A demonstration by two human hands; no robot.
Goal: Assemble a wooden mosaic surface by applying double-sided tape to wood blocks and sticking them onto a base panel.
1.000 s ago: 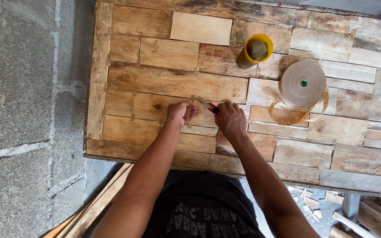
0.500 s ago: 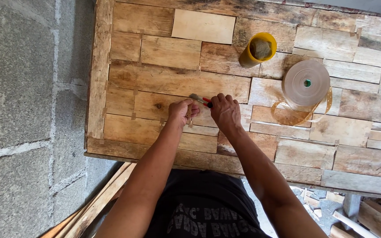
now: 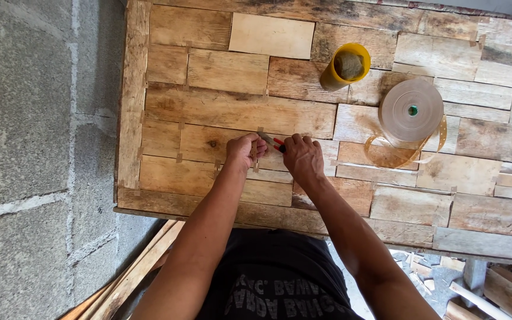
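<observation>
Grey block wall (image 3: 37, 148) runs down the nine o'clock side of a patchwork wooden panel (image 3: 232, 112) made of mismatched boards. Near the panel's middle the left hand (image 3: 245, 149) is curled shut, pinching a short strip of paper tape (image 3: 263, 138) against a seam. The right hand (image 3: 302, 157), touching close at its three o'clock, is closed around a small red-handled tool (image 3: 278, 144), mostly hidden. At one o'clock stand a yellow cup (image 3: 344, 66) and, further right, a tape roll (image 3: 411, 110) with a loose curl of tape. With both hands crowded on one spot, the blade could nick a finger, or the strip could tear crooked, if the pinch slips.
</observation>
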